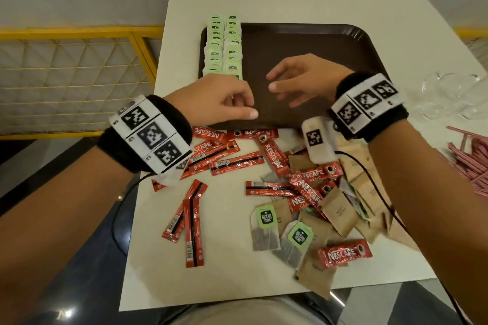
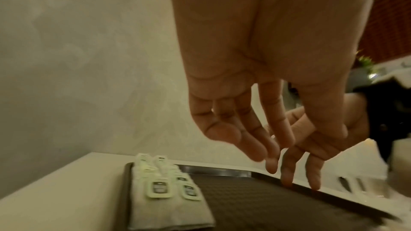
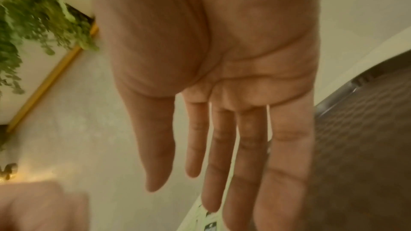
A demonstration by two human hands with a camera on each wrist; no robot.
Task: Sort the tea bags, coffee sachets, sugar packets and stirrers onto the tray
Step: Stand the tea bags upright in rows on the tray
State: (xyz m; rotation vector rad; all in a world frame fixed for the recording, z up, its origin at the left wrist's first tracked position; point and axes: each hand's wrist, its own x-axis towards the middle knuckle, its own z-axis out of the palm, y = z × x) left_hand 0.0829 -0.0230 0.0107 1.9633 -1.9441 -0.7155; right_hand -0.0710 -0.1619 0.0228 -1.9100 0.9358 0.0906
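Note:
A dark brown tray [image 1: 303, 42] lies on the white table, with two columns of green-tagged tea bags [image 1: 224, 45] along its left side. My left hand [image 1: 249, 105] hovers over the tray's near left part, fingers relaxed and holding nothing; the left wrist view shows the same empty left hand [image 2: 266, 147] above the tray [image 2: 266, 208] and tea bags [image 2: 164, 187]. My right hand [image 1: 274, 87] is spread over the tray's middle, empty, and its palm and straight fingers fill the right wrist view [image 3: 222, 164]. Red coffee sachets [image 1: 274, 158], brown sugar packets [image 1: 340, 211] and two loose tea bags [image 1: 266, 229] lie scattered in front of the tray.
Pink stirrers [image 1: 470, 161] are piled at the table's right edge. Clear glassware [image 1: 449, 95] stands to the right of the tray. A yellow-framed railing [image 1: 79, 74] runs along the left beyond the table. A cable trails from each wrist.

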